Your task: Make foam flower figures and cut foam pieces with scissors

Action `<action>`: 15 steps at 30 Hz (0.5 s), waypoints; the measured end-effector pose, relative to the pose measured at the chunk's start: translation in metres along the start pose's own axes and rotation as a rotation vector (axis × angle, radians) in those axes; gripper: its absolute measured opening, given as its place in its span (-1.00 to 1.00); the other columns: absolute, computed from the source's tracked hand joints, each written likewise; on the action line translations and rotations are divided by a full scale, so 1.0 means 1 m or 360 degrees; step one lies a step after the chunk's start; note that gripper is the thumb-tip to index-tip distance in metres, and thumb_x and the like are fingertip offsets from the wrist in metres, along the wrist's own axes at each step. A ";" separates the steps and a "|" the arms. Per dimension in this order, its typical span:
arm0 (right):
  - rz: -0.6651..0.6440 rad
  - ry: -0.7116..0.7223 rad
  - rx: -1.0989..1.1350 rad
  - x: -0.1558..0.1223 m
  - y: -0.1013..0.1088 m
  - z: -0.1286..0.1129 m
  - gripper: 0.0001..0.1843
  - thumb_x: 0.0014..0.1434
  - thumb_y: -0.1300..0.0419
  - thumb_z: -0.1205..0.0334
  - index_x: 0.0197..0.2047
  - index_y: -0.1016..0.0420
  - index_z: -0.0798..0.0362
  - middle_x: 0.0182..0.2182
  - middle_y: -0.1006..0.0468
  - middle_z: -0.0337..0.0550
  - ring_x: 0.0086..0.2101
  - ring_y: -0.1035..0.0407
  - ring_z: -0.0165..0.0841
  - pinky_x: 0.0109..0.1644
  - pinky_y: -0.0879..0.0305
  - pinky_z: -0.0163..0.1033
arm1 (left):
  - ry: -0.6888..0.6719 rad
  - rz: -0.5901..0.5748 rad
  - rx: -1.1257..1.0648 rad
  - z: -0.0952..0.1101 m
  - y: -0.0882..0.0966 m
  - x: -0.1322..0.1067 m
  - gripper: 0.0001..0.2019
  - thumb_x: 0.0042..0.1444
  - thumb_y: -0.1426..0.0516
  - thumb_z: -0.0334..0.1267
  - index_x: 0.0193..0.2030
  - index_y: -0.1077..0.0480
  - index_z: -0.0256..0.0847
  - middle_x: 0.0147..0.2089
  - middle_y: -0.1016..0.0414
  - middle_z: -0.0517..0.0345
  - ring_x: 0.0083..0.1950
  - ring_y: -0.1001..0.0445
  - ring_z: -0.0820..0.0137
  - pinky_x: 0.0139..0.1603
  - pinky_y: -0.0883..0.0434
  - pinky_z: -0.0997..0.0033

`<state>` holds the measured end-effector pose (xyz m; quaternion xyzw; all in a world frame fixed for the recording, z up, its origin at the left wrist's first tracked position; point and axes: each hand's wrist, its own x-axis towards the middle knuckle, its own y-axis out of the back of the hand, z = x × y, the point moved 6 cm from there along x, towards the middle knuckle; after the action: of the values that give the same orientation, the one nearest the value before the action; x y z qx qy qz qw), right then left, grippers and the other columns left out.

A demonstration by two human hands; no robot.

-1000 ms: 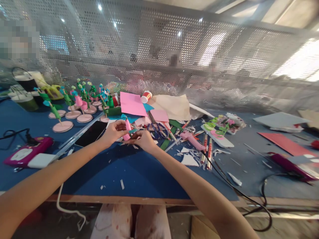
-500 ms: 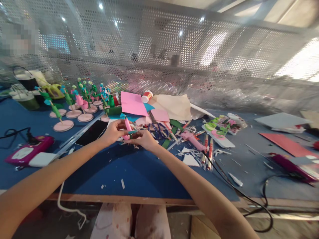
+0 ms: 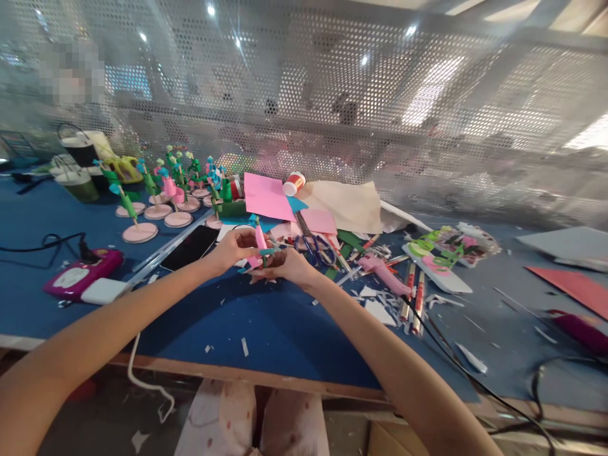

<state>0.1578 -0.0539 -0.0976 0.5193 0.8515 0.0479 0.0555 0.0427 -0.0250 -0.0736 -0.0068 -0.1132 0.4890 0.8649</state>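
Observation:
Between my two hands is a small pink paper craft piece (image 3: 260, 238) with a blue tip on top. My left hand (image 3: 236, 247) pinches its pink paper tube from the left. On the other side, my right hand (image 3: 288, 266) has its fingers closed at the lower part, by a bit of teal paper (image 3: 266, 251); the fingertips partly hide the contact. Just right of my hands lie blue-handled scissors (image 3: 314, 246). A pink glue gun (image 3: 384, 273) rests farther right among paper scraps.
Finished-looking paper stems on round pink bases (image 3: 140, 232) stand at the back left. A phone (image 3: 190, 248) and a magenta power strip (image 3: 85, 273) lie left. Pink paper (image 3: 268, 195) and a paper cup (image 3: 294, 183) are behind, before a perforated metal screen (image 3: 304, 114). A black cord (image 3: 456, 361) crosses the right.
The whole view has shifted, so the table's things appear farther right. Both hands keep the pink piece at nearly the same place above the table.

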 end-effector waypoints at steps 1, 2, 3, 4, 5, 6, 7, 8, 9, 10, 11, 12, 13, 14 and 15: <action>0.0046 0.0001 0.0017 0.001 0.001 0.002 -0.57 -0.31 -0.48 -0.01 -0.51 -0.56 0.19 -0.52 -0.62 -0.06 -0.52 -0.42 -0.41 -0.46 -0.28 -0.34 | 0.0007 -0.0004 -0.0009 0.000 -0.001 0.000 -0.56 -0.35 -0.44 -0.22 -0.29 -0.47 -0.30 -0.31 -0.62 0.10 -0.24 -0.57 0.35 -0.13 -0.46 0.35; 0.0097 0.0009 0.0035 0.003 0.002 0.004 -0.56 -0.35 -0.50 0.01 -0.50 -0.55 0.18 -0.53 -0.61 -0.09 -0.52 -0.43 -0.40 -0.47 -0.28 -0.34 | 0.0020 -0.0007 -0.0007 -0.001 -0.001 -0.001 -0.57 -0.35 -0.44 -0.22 -0.29 -0.47 -0.30 -0.32 -0.62 0.11 -0.25 -0.57 0.36 -0.13 -0.45 0.35; 0.0155 0.0020 0.0047 0.004 0.003 0.005 -0.55 -0.40 -0.51 0.03 -0.49 -0.55 0.17 -0.55 -0.60 -0.12 -0.53 -0.43 -0.39 -0.48 -0.28 -0.33 | 0.0038 -0.0014 0.0004 -0.001 -0.002 -0.001 -0.57 -0.34 -0.44 -0.22 -0.29 -0.47 -0.30 -0.32 -0.61 0.11 -0.25 -0.56 0.36 -0.14 -0.45 0.35; 0.0212 0.0023 0.0051 0.005 0.005 0.006 -0.53 -0.45 -0.52 0.05 -0.50 -0.53 0.16 -0.57 -0.59 -0.15 -0.54 -0.42 -0.39 -0.49 -0.29 -0.33 | 0.0054 -0.0026 0.0021 -0.002 -0.003 -0.001 -0.57 -0.33 -0.44 -0.21 -0.29 -0.47 -0.31 -0.32 -0.61 0.11 -0.25 -0.56 0.36 -0.14 -0.45 0.35; 0.0263 0.0023 0.0048 0.005 0.006 0.007 -0.52 -0.49 -0.53 0.06 -0.51 -0.52 0.15 -0.59 -0.57 -0.18 -0.57 -0.41 -0.40 -0.50 -0.28 -0.33 | 0.0059 -0.0037 0.0040 -0.003 -0.003 -0.001 -0.58 -0.32 -0.43 -0.20 -0.30 -0.47 -0.31 -0.32 -0.61 0.11 -0.24 -0.56 0.36 -0.14 -0.44 0.35; 0.0294 0.0020 0.0042 0.005 0.007 0.007 -0.52 -0.52 -0.53 0.07 -0.53 -0.50 0.14 -0.61 -0.55 -0.20 -0.59 -0.38 -0.41 -0.52 -0.28 -0.33 | 0.0049 -0.0044 0.0058 -0.003 -0.003 -0.001 -0.59 -0.30 -0.43 -0.19 -0.30 -0.47 -0.31 -0.31 -0.61 0.10 -0.24 -0.55 0.36 -0.14 -0.44 0.36; 0.0306 0.0019 0.0036 0.005 0.007 0.006 -0.53 -0.52 -0.53 0.07 -0.54 -0.49 0.14 -0.62 -0.54 -0.21 -0.61 -0.36 -0.43 -0.53 -0.27 -0.33 | 0.0028 -0.0044 0.0073 -0.003 -0.003 0.000 -0.60 -0.30 -0.43 -0.19 -0.31 -0.46 -0.31 -0.31 -0.60 0.11 -0.24 -0.55 0.37 -0.14 -0.44 0.36; 0.0301 0.0021 0.0035 0.005 0.007 0.006 -0.53 -0.51 -0.53 0.06 -0.54 -0.48 0.13 -0.62 -0.54 -0.21 -0.62 -0.34 -0.43 -0.54 -0.26 -0.33 | 0.0002 -0.0034 0.0078 -0.002 -0.003 0.000 -0.60 -0.30 -0.43 -0.19 -0.32 -0.46 -0.30 -0.31 -0.60 0.12 -0.24 -0.55 0.38 -0.14 -0.44 0.37; 0.0285 0.0027 0.0033 0.005 0.006 0.005 -0.53 -0.49 -0.53 0.06 -0.54 -0.47 0.12 -0.61 -0.54 -0.21 -0.62 -0.33 -0.44 -0.54 -0.26 -0.33 | -0.0023 -0.0017 0.0075 -0.001 -0.002 0.000 -0.60 -0.30 -0.43 -0.19 -0.32 -0.45 -0.30 -0.31 -0.60 0.12 -0.25 -0.55 0.39 -0.15 -0.44 0.38; 0.0272 0.0036 0.0027 0.005 0.006 0.004 -0.53 -0.47 -0.52 0.06 -0.53 -0.47 0.12 -0.60 -0.55 -0.21 -0.62 -0.33 -0.45 -0.54 -0.25 -0.33 | -0.0041 -0.0001 0.0069 0.000 -0.001 0.000 -0.60 -0.31 -0.43 -0.19 -0.33 -0.45 -0.30 -0.31 -0.59 0.13 -0.26 -0.55 0.40 -0.16 -0.44 0.39; 0.0276 0.0041 0.0017 0.004 0.006 0.004 -0.53 -0.47 -0.52 0.05 -0.52 -0.46 0.12 -0.59 -0.54 -0.21 -0.62 -0.33 -0.44 -0.54 -0.26 -0.33 | -0.0048 0.0011 0.0065 0.000 -0.001 0.000 -0.59 -0.32 -0.43 -0.20 -0.33 -0.44 -0.30 -0.31 -0.59 0.13 -0.27 -0.55 0.40 -0.18 -0.45 0.40; 0.0299 0.0038 0.0001 0.004 0.007 0.004 -0.52 -0.48 -0.52 0.05 -0.52 -0.45 0.11 -0.60 -0.53 -0.22 -0.62 -0.34 -0.43 -0.54 -0.26 -0.33 | -0.0046 0.0016 0.0069 0.001 -0.002 -0.001 -0.58 -0.34 -0.44 -0.20 -0.33 -0.44 -0.30 -0.31 -0.60 0.13 -0.27 -0.55 0.40 -0.19 -0.45 0.40; 0.0340 0.0037 -0.0025 0.004 0.009 0.005 -0.51 -0.49 -0.52 0.05 -0.52 -0.44 0.11 -0.61 -0.52 -0.23 -0.61 -0.34 -0.42 -0.54 -0.26 -0.32 | -0.0038 0.0020 0.0084 0.001 -0.002 -0.001 -0.57 -0.35 -0.44 -0.20 -0.32 -0.44 -0.30 -0.31 -0.60 0.12 -0.27 -0.55 0.39 -0.21 -0.45 0.40; 0.0389 0.0041 -0.0065 0.004 0.011 0.005 -0.51 -0.49 -0.52 0.04 -0.52 -0.44 0.11 -0.63 -0.50 -0.25 -0.61 -0.35 -0.41 -0.54 -0.26 -0.32 | -0.0029 0.0027 0.0113 0.001 -0.003 -0.002 -0.56 -0.36 -0.44 -0.20 -0.32 -0.44 -0.30 -0.31 -0.60 0.10 -0.27 -0.56 0.38 -0.22 -0.46 0.40; 0.0441 0.0052 -0.0112 0.004 0.013 0.005 -0.51 -0.48 -0.52 0.04 -0.51 -0.45 0.11 -0.64 -0.48 -0.27 -0.61 -0.35 -0.40 -0.54 -0.26 -0.32 | -0.0018 0.0038 0.0150 0.001 -0.003 -0.002 -0.55 -0.37 -0.44 -0.20 -0.31 -0.44 -0.30 -0.31 -0.61 0.09 -0.26 -0.56 0.36 -0.24 -0.46 0.40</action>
<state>0.1683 -0.0443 -0.1006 0.6287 0.7702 0.0935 0.0526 0.0442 -0.0287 -0.0731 0.0354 -0.0950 0.5042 0.8576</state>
